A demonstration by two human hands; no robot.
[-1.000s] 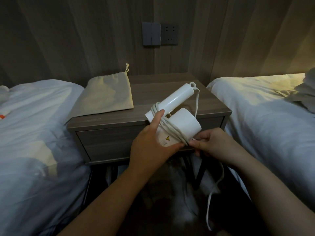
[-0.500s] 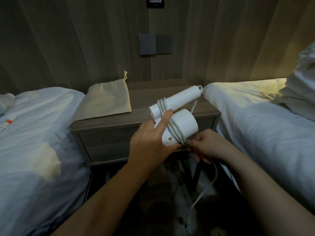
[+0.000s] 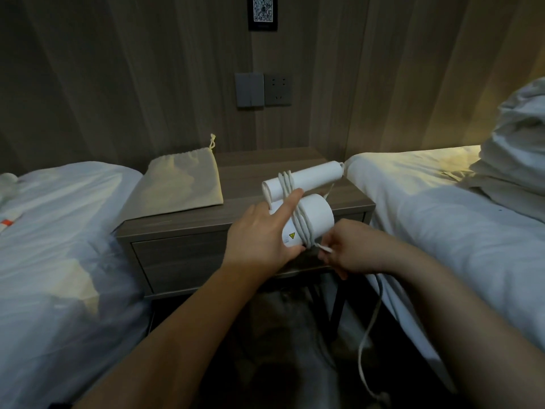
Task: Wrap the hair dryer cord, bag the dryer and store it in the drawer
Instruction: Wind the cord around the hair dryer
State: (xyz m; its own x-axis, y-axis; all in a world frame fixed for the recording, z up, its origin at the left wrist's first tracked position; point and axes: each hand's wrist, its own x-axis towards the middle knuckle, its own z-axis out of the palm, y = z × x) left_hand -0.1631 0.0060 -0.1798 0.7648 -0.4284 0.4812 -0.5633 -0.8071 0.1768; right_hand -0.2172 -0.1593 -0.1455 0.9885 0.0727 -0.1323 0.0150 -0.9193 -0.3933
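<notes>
Two white-sheeted beds are flanking the scene, the left bed (image 3: pixel 59 231) and the right bed (image 3: pixel 442 216), the latter carrying a heap of crumpled bedding (image 3: pixel 516 143) at its far end; between them a wood-grain desk (image 3: pixel 241 184) is standing against the panelled wall, its drawer (image 3: pixel 182 261) sitting closed in the front face; a beige drawstring bag (image 3: pixel 180 184) is lying flat on the desk's left half, its bottom edge reaching toward the front left corner and its drawstring end lying toward the back edge; the left grip (image 3: pixel 259 234) is holding the white hair dryer (image 3: pixel 315 214) in the air just before the desk's front edge, near the front right corner, thumb curling under the barrel and forefinger stretching across the wound loops; the folded handle is pointing toward the right bed; the right grip (image 3: pixel 351 249) is pinching the white cord (image 3: pixel 300 228) just below the barrel; several turns of the cord are circling barrel and handle together, while the slack is hanging from the right grip down toward the floor; on the wall above, a grey switch (image 3: pixel 249 90) and a socket (image 3: pixel 277 89) are sitting side by side, with a QR-code placard (image 3: pixel 262 10) hanging higher up.
</notes>
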